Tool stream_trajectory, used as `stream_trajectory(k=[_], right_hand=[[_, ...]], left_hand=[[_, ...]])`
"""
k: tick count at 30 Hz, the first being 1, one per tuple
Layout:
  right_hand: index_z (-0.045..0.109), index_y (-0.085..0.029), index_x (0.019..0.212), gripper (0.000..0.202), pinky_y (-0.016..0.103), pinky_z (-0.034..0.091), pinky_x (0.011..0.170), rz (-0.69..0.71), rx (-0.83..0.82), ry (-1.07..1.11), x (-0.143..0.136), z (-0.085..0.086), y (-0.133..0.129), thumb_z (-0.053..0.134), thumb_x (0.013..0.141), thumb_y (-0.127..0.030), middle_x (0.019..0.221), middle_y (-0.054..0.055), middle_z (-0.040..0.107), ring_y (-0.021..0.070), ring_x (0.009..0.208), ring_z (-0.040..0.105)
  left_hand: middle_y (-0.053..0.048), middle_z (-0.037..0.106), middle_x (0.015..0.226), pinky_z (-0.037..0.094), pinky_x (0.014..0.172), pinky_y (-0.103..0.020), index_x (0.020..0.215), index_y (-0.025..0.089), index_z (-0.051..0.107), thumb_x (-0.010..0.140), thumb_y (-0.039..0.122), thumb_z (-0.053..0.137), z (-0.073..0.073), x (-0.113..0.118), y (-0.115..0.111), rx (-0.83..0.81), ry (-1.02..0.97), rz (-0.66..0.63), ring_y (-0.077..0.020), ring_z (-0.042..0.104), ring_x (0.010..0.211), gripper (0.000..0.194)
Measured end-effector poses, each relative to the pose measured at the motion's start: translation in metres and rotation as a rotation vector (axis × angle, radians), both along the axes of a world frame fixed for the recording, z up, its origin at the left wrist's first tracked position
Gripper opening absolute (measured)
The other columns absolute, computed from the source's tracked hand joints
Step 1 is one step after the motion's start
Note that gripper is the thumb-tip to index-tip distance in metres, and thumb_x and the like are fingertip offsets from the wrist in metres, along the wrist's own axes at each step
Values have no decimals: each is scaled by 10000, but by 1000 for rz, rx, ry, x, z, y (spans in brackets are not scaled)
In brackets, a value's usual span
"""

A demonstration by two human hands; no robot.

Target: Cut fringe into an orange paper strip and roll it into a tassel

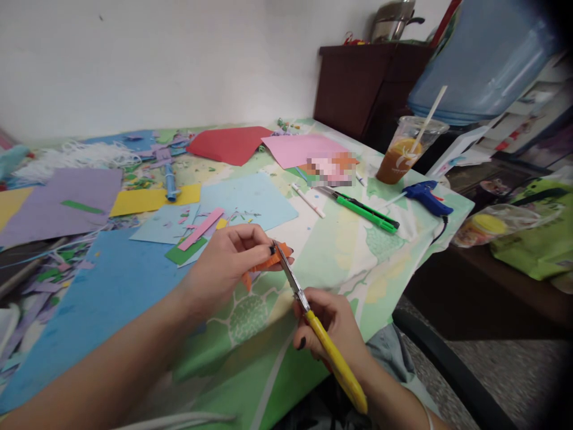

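Note:
My left hand (pixel 237 257) pinches a small piece of orange paper (pixel 268 260) above the table's front edge. Yellow-handled scissors (pixel 333 352) are in my right hand (pixel 333 325), its fingers wrapped round them near the pivot. The blades point up and away and lie across the orange piece, close to my left fingertips. Part of the orange paper is hidden behind my left fingers. Just beyond my left hand lie a pink strip (pixel 202 230) and a green scrap (pixel 185 252) on light blue paper (pixel 250 200).
A green cutter (pixel 367 214), a white pen (pixel 308 200), a cup with a straw (pixel 405 155) and a blue glue gun (pixel 427 199) stand or lie at the right. Blue paper (pixel 120 286), purple paper (pixel 62 203) and many scraps cover the left. Red paper (pixel 230 145) lies at the back.

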State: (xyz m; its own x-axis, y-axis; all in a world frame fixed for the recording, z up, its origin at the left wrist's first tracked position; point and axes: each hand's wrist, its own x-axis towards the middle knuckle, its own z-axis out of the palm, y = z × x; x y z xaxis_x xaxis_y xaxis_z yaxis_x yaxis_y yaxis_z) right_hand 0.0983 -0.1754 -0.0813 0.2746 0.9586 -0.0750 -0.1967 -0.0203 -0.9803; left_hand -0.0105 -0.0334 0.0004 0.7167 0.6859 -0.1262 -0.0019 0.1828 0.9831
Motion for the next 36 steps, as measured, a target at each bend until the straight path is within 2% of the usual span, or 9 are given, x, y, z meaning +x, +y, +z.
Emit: stream_trajectory(k=[5, 10, 22, 27, 36], right_hand=[[463, -186, 639, 456, 172, 207, 358, 18, -2, 5, 2, 2, 0, 828, 529, -435, 534, -70, 317, 61, 459, 269], [462, -185, 670, 513, 171, 194, 350, 67, 17, 21, 4, 4, -1, 802, 530, -543, 543, -69, 329, 56, 453, 255], [447, -185, 653, 526, 176, 193, 363, 73, 23, 38, 5, 6, -1, 812, 518, -539, 535, -78, 313, 51, 448, 247], [440, -191, 654, 538, 176, 198, 349, 67, 8, 38, 4, 6, -1, 799, 515, -567, 541, -72, 319, 57, 454, 253], [430, -199, 635, 515, 184, 227, 363, 52, -10, 11, 2, 5, 0, 806, 516, -530, 517, -78, 322, 60, 437, 273]], left_hand=[[-31, 729, 735, 564, 794, -371, 583, 157, 552, 721, 150, 627, 0, -1, 0, 0, 8, -2, -223, 704, 827, 157], [-50, 733, 739, 570, 763, -346, 579, 158, 552, 721, 177, 640, 1, 0, -1, -28, 17, -15, -231, 700, 855, 168], [-38, 729, 709, 572, 761, -332, 598, 146, 562, 752, 158, 635, 1, 0, 0, -75, -21, -12, -224, 704, 845, 170], [-60, 743, 766, 571, 774, -331, 601, 149, 563, 748, 180, 637, 1, -1, 0, -50, -10, -21, -224, 703, 857, 168], [-50, 739, 731, 573, 771, -343, 573, 160, 546, 712, 207, 664, 0, 1, -1, -14, 29, 1, -231, 707, 838, 188]])
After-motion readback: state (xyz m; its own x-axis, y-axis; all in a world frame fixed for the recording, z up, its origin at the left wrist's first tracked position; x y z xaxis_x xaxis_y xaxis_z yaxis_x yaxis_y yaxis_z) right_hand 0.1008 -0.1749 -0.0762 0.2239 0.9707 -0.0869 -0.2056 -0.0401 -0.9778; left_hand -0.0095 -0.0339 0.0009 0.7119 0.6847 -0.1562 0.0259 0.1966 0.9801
